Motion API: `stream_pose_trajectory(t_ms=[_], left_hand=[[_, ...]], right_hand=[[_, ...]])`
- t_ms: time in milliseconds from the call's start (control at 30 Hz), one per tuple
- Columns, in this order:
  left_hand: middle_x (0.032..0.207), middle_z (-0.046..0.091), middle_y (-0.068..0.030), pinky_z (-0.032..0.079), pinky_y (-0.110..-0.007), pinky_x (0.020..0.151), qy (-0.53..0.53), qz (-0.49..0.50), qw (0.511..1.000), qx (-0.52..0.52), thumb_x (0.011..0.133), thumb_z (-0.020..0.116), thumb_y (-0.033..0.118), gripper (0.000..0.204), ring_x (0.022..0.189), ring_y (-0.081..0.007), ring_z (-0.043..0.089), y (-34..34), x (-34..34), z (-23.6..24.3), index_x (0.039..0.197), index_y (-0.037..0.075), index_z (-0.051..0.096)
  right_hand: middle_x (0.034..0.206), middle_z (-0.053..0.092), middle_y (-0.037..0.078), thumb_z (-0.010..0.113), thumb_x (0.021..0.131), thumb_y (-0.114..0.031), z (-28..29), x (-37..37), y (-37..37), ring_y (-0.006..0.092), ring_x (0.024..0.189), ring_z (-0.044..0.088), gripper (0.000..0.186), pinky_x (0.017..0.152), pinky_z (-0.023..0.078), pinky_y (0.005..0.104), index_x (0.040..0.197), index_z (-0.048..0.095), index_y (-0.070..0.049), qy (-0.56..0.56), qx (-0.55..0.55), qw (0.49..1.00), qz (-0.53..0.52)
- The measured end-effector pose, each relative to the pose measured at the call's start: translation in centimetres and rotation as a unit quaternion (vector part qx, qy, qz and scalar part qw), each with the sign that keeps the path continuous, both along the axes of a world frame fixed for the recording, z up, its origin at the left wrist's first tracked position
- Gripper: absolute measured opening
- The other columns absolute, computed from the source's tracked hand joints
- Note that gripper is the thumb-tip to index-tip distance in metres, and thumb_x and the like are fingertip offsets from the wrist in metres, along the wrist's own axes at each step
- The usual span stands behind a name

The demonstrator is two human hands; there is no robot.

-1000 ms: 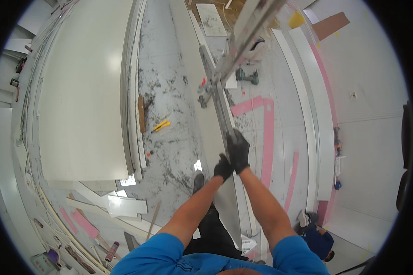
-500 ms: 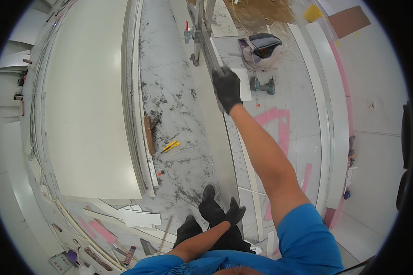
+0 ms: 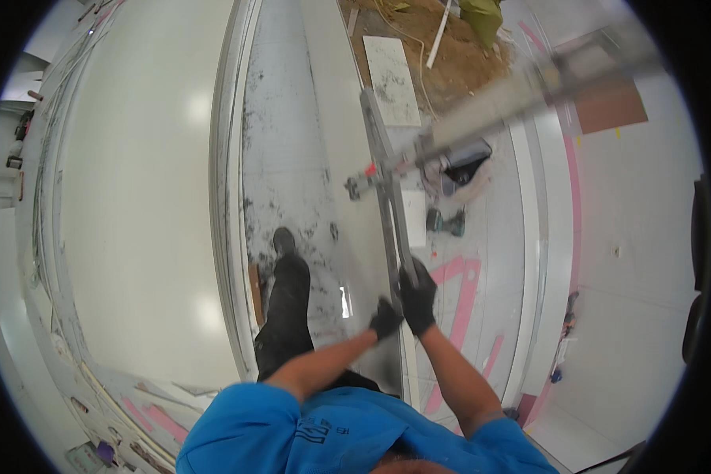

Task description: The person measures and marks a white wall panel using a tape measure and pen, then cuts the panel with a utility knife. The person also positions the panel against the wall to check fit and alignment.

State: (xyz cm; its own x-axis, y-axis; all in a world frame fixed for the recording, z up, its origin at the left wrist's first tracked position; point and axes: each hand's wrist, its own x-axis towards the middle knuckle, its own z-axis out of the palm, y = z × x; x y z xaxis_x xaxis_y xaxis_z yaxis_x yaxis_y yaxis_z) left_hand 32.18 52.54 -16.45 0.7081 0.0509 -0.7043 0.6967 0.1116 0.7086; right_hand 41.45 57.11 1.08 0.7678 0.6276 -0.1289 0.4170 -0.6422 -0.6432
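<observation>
A large grey metal T-shaped tool with a red lever (image 3: 370,170) lies across a long pale board (image 3: 332,103). Its short bar (image 3: 393,209) runs along the board's right edge, while its long arm (image 3: 498,107) reaches to the upper right, blurred. My right hand (image 3: 419,298), in a black glove, is closed around the near end of the short bar. Just left of it, my gloved left hand (image 3: 385,319) is at the bar's near end beside the board's edge. Its fingers are blurred, so its grip does not show.
A big white panel stack (image 3: 146,197) lies on the left. Right of the board are a cordless drill (image 3: 445,222), an open bag (image 3: 462,170) and pink strips (image 3: 462,304). A brown wooden block (image 3: 256,294) sits beside my leg (image 3: 286,296). Sand (image 3: 470,67) lies at the far end.
The metal tool's long arm has swung out to the right. My right hand has drawn back toward me with the bar, and my left hand has come up beside it. My leg has stepped forward.
</observation>
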Motion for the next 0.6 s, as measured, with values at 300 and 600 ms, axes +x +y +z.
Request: stream_pose_trajectory(t_ms=[300, 600], left_hand=[[0.145, 0.015, -0.0390, 0.020, -0.046, 0.113, 0.098, -0.103, 0.985, -0.095, 0.082, 0.047, 0.070, 0.117, 0.138, -0.0453, 0.020, 4.9, 2.2, 5.7, 0.138, -0.021, -0.002], [0.125, 0.046, -0.0338, 0.045, -0.046, 0.086, -0.076, 0.043, 0.976, 0.199, 0.085, 0.050, 0.060, 0.102, 0.108, -0.0447, 0.051, 56.2, 26.5, 1.9, 0.137, -0.018, 0.010]], right_hand=[[0.070, 0.057, 0.013, 0.056, 0.090, -0.021, -0.5, 23.4, 39.2, 0.0286, 0.064, 0.060, 0.018, 0.058, 0.047, 0.0402, 0.084, 0.060, -0.005, -0.207, 0.097, 0.965, 0.129], [0.082, 0.062, 0.019, 0.059, 0.088, -0.027, -2.4, 29.4, 56.8, 0.0331, 0.076, 0.062, 0.027, 0.067, 0.049, 0.0403, 0.095, 0.061, -0.001, -0.101, 0.091, 0.989, 0.063]])
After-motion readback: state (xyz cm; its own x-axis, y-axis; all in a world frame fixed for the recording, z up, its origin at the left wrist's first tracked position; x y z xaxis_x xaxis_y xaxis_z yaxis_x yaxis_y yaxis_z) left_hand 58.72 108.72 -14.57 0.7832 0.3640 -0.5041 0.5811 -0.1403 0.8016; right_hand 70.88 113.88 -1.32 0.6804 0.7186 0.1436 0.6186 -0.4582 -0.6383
